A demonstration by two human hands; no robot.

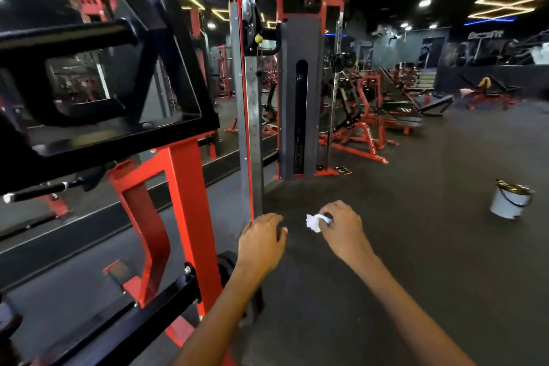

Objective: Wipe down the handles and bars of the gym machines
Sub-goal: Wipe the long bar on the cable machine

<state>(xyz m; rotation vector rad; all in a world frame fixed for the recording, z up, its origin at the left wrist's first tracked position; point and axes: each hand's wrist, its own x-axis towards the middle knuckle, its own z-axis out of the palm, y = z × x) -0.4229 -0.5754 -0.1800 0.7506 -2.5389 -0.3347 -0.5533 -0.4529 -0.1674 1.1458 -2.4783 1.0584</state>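
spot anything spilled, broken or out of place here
Nothing spilled or broken shows. The white bucket stands upright, alone on the open floor, away from the machines. The right hand holds a white cloth.

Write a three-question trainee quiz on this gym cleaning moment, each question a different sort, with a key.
1. True or false: the right hand holds a white cloth.
2. Multiple choice: the white bucket stands A) on a bench, B) on the floor to the right, C) in the left hand.
3. Fill in: the left hand hangs beside the machine's grey ____, holding nothing.

Key: 1 true; 2 B; 3 upright.
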